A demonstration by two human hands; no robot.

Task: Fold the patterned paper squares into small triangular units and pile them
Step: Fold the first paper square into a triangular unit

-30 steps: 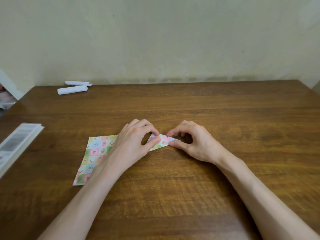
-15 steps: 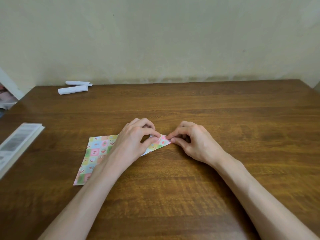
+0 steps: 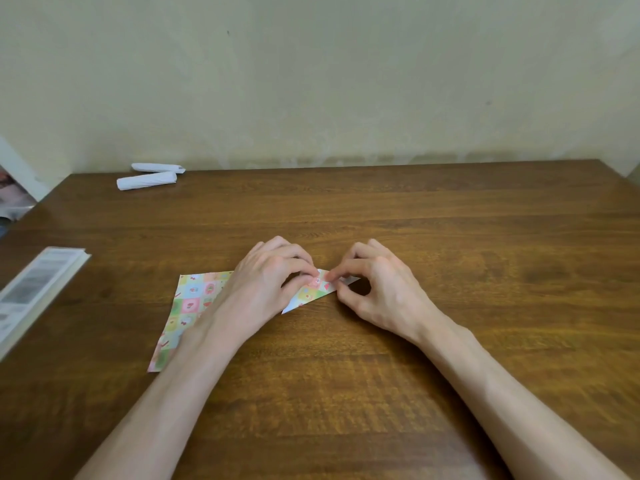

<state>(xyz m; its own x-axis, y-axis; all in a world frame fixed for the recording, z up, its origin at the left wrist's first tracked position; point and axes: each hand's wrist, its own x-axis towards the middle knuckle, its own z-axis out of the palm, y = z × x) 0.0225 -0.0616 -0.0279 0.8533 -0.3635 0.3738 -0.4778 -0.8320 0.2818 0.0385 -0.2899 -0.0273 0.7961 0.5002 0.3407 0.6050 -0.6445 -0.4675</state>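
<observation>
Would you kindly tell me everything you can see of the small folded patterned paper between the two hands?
The small folded pastel-checked paper piece is a narrow pointed shape lying on the brown wooden table, slanting from lower left to upper right. Pink, green and yellow squares show on top; white shows at both tips. The left hand holds its middle with curled fingers; the right hand pinches its right end.

Matt printed paper [image 3: 194,299]; smooth, seemingly varnished wood table [image 3: 450,237].
</observation>
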